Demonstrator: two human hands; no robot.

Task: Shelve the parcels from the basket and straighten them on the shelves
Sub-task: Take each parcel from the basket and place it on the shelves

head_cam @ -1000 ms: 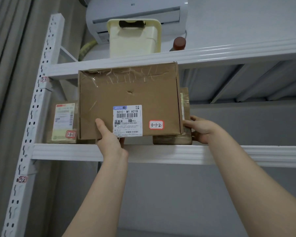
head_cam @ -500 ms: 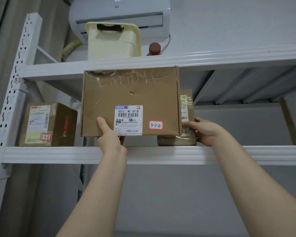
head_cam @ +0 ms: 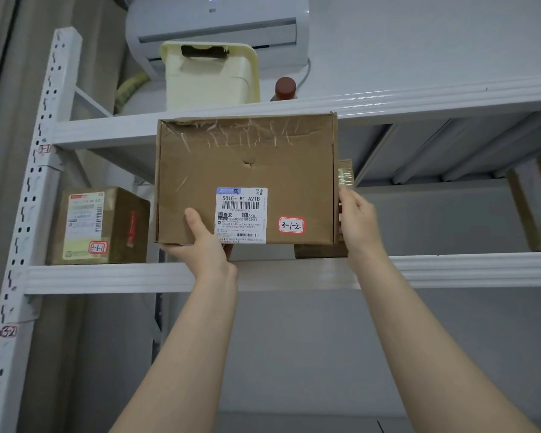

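A flat brown cardboard parcel (head_cam: 245, 178), sealed with clear tape along its upper edge, is held upright between two bare hands in front of the opening of the white metal shelf (head_cam: 450, 270). Its broad labelled face is turned toward the camera and its long axis runs level, left to right, parallel to the shelf's front lip. The bottom edge is seen just above that lip, and a narrow gap shows beneath it, so the parcel appears to be carried rather than resting. The top edge overlaps the front rail of the upper shelf (head_cam: 450, 100) in this view.

The left hand (head_cam: 205, 245) is placed under the bottom edge, with the thumb pressed on the front face beside the white shipping label (head_cam: 241, 214); its fingers are hidden below and behind the box, grasping it from underneath. The right hand (head_cam: 356, 220) is set against the right side edge, with the fingers (head_cam: 344, 198) curled round it. The parcel thus lies directly above the left hand and to the left of the right hand, both equally close.

The open shelf space lies straight behind the parcel, so a push away from the body and a slight lowering is judged to be needed. A small brown taped package (head_cam: 345, 173) is seen just behind the right edge and may be struck. A squat brown box (head_cam: 97, 226) marked 3-1-1 stands on the shelf, apart to the left.

The cardboard is creased, with a small tear near the middle, and a red-bordered sticker (head_cam: 291, 225) reads 3-1-2.
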